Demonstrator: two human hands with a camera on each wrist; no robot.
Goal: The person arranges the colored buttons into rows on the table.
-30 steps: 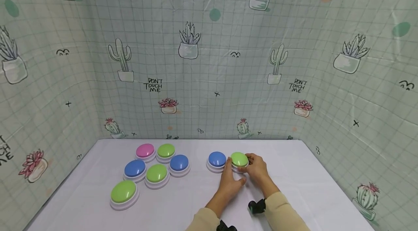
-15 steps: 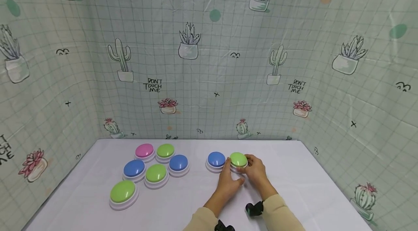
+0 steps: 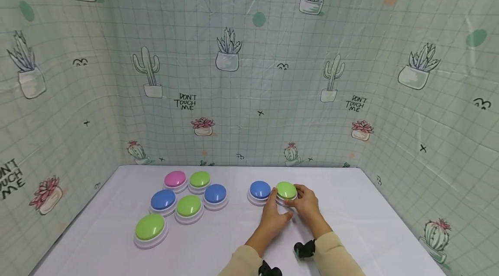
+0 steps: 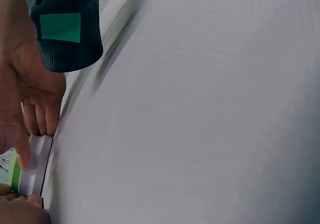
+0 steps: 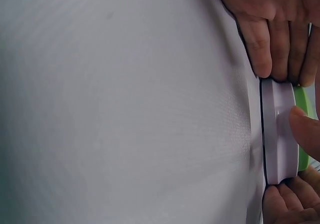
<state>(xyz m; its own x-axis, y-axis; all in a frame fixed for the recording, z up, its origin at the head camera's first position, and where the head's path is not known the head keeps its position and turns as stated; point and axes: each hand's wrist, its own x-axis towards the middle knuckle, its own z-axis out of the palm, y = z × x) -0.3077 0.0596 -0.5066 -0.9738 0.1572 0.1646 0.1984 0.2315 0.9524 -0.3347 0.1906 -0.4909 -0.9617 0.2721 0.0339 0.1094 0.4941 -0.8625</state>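
A green push button (image 3: 286, 189) with a white round base stands on the white table, just right of a blue push button (image 3: 260, 189). My left hand (image 3: 271, 220) lays its fairly straight fingers against the left side of the green button's base, between the two buttons. Its thumb points right, apart from the button in the head view. My right hand (image 3: 307, 205) holds the same button from the right, thumb at the front and fingers round the side. Both wrist views show the white base (image 5: 281, 134) between the fingertips of the two hands; the fingers partly hide it.
At left on the table (image 3: 202, 250) stand a pink button (image 3: 175, 179), two blue buttons (image 3: 163, 199) and several green ones (image 3: 150, 227). Cactus-print cloth (image 3: 249, 128) walls the back and sides. A black wrist camera (image 3: 304, 249) sits at the right cuff.
The head view has shifted slightly. Both hands stay at the green push button, and no button has visibly moved on the table.
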